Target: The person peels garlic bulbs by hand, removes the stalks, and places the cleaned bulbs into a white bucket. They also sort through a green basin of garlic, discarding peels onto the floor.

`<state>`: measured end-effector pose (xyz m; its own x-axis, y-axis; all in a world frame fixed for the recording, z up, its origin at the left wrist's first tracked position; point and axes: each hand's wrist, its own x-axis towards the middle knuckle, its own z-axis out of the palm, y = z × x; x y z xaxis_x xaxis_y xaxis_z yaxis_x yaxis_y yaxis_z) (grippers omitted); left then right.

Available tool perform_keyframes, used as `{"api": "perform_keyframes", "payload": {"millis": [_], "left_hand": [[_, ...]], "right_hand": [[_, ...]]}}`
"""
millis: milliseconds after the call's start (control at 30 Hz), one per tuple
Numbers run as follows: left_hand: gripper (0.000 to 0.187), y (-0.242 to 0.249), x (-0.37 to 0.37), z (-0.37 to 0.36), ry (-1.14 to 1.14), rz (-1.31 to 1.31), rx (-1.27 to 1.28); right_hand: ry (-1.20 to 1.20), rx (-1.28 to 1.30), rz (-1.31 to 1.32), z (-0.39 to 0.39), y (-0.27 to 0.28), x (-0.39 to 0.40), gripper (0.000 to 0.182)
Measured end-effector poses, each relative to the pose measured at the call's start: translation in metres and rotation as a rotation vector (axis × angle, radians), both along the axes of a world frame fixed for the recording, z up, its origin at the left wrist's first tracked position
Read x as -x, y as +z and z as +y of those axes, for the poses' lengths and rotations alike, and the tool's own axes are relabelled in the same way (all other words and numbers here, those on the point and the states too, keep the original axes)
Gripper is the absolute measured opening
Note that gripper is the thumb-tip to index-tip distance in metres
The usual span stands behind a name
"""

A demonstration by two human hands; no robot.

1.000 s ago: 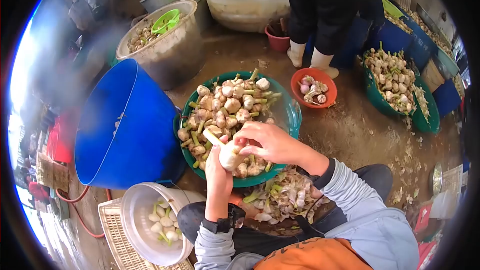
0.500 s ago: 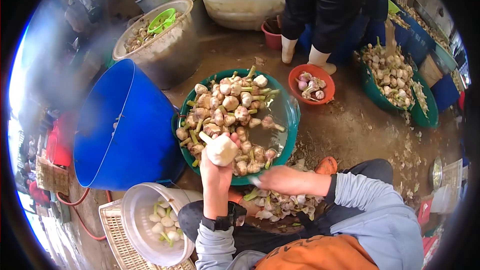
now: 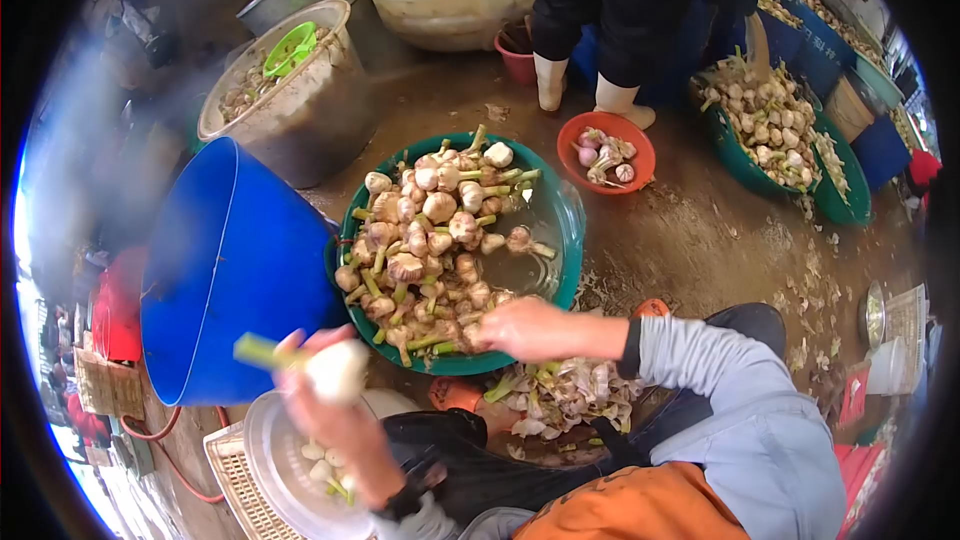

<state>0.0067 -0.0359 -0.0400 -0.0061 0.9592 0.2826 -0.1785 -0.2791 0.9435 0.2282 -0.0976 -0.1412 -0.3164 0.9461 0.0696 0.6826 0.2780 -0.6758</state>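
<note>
A peeled white garlic bulb (image 3: 337, 372) with a green stem is in my left hand (image 3: 335, 420), which is blurred and above the white bucket (image 3: 262, 460). Several peeled bulbs lie inside that bucket. My right hand (image 3: 530, 328) is closed at the lower right rim of the green basin (image 3: 575, 240), on a bulb among the unpeeled garlic (image 3: 440, 207). Its fingertips are partly hidden. Garlic skins (image 3: 570, 395) are heaped on the floor below the basin.
A blue tub (image 3: 235, 270) stands left of the basin. An orange bowl (image 3: 645, 155) with a few bulbs is beyond it, near a person in white boots (image 3: 615, 100). More garlic fills a green basin (image 3: 745, 165) at the right and a large tub (image 3: 340, 65) behind.
My left hand has moved left and down with the peeled bulb, from over the basin to above the bucket. My right hand has moved up to the garlic in the basin. The view has shifted slightly.
</note>
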Motion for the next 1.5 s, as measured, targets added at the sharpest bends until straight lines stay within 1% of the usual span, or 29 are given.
{"api": "perform_keyframes", "payload": {"millis": [33, 67, 100, 133, 167, 233, 300, 367, 433, 500, 533, 567, 600, 667, 700, 733, 767, 833, 933, 967, 1033, 1067, 1167, 1200, 1233, 1300, 1400, 1433, 1500], "left_hand": [[0.049, 0.001, 0.039, 0.004, 0.083, 0.104, -0.076], [0.057, 0.011, 0.082, 0.003, 0.099, 0.308, -0.078], [0.061, 0.030, 0.100, -0.007, 0.237, 0.617, -0.050], [0.059, 0.022, 0.123, -0.005, 0.457, 0.804, -0.301], [0.057, 0.030, 0.117, -0.009, 0.461, 0.954, -0.277], [0.055, 0.058, 0.088, -0.033, 0.472, 1.235, -0.238], [0.043, 0.071, 0.034, -0.034, 0.027, 0.854, -0.023], [0.037, 0.039, -0.002, -0.024, -0.305, 0.940, -0.131], [0.061, 0.023, -0.030, -0.013, -0.626, 1.243, -0.315], [0.077, 0.012, -0.057, -0.014, -0.594, 1.233, -0.444], [0.076, 0.008, -0.065, -0.011, -0.564, 1.211, -0.437], [0.076, 0.005, -0.072, -0.007, -0.530, 1.187, -0.436], [0.072, 0.001, -0.075, -0.003, -0.538, 1.080, -0.407], [0.070, 0.001, -0.078, -0.006, -0.583, 0.906, -0.297], [0.069, 0.001, -0.080, -0.009, -0.613, 0.818, -0.246], [0.064, -0.002, -0.084, -0.018, -0.542, 0.714, -0.222], [0.064, -0.009, -0.085, -0.023, -0.422, 0.752, -0.353], [0.066, -0.012, -0.087, -0.038, -0.333, 0.777, -0.391], [0.070, -0.022, -0.092, -0.050, -0.223, 0.807, -0.491], [0.071, -0.023, -0.093, -0.055, -0.219, 0.794, -0.462], [0.072, -0.024, -0.095, -0.060, -0.218, 0.769, -0.408], [0.072, -0.024, -0.094, -0.059, -0.227, 0.730, -0.421], [0.068, -0.017, -0.088, -0.051, -0.369, 0.660, -0.351], [0.066, -0.023, -0.086, -0.041, -0.503, 0.458, -0.214], [0.068, -0.029, -0.086, -0.040, -0.626, 0.112, 0.086], [0.070, -0.023, -0.085, -0.045, -0.645, -0.199, 0.307], [0.068, -0.045, -0.081, -0.036, -0.461, 0.143, -0.024], [0.067, -0.045, -0.082, -0.036, -0.372, 0.320, -0.240], [0.069, -0.047, -0.085, -0.039, -0.400, 0.076, 0.015]], "right_hand": [[-0.026, -0.036, -0.196, 0.009, -0.036, -0.026, 0.012], [-0.195, -0.076, -0.260, 0.024, -0.057, -0.057, 0.015], [-0.366, -0.121, -0.321, 0.039, -0.078, -0.087, 0.019], [-0.524, -0.101, -0.382, 0.050, -0.108, -0.110, 0.019], [-0.683, -0.080, -0.440, 0.062, -0.136, -0.126, 0.020], [-0.821, 0.139, -0.388, 0.062, -0.181, -0.115, 0.022], [-0.829, 0.160, -0.046, 0.072, -0.277, -0.100, 0.026], [-0.841, 0.398, 0.010, 0.071, -0.225, -0.080, 0.026], [-0.580, 0.358, 0.177, 0.056, -0.126, -0.074, 0.024], [-0.364, 0.295, 0.307, 0.036, -0.026, -0.069, 0.028], [-0.326, 0.326, 0.471, 0.026, 0.012, -0.065, 0.026], [-0.286, 0.351, 0.631, 0.017, 0.041, -0.060, 0.024], [-0.250, 0.403, 0.882, 0.008, 0.059, -0.055, 0.023], [-0.284, 0.323, 0.840, -0.003, 0.081, -0.041, 0.026], [-0.308, 0.280, 0.820, -0.008, 0.085, -0.032, 0.028], [-0.305, -0.214, 0.588, -0.003, 0.071, -0.022, 0.033], [-0.347, -0.145, 0.552, -0.010, 0.061, -0.022, 0.034], [-0.320, -0.047, 0.513, -0.021, 0.083, -0.023, 0.029], [-0.400, -0.187, 0.298, -0.032, 0.086, -0.016, 0.022], [-0.452, -0.300, 0.294, -0.033, 0.079, -0.011, 0.019], [-0.537, -0.333, 0.275, -0.037, 0.083, -0.005, 0.017], [-0.540, -0.396, 0.337, -0.036, 0.080, -0.005, 0.015], [-0.603, -0.311, 0.402, -0.039, 0.082, -0.006, 0.013], [-0.600, -0.300, 0.640, -0.034, 0.075, -0.003, 0.017], [-0.536, -0.058, 0.925, -0.036, 0.071, -0.005, 0.019], [-0.444, 0.123, 1.237, -0.036, 0.068, -0.005, 0.023], [-0.438, 0.216, 1.261, -0.029, 0.072, -0.003, 0.029], [-0.346, 0.178, 1.099, -0.026, 0.084, -0.001, 0.035], [-0.339, 0.185, 1.009, -0.016, 0.064, -0.003, 0.032]]}}
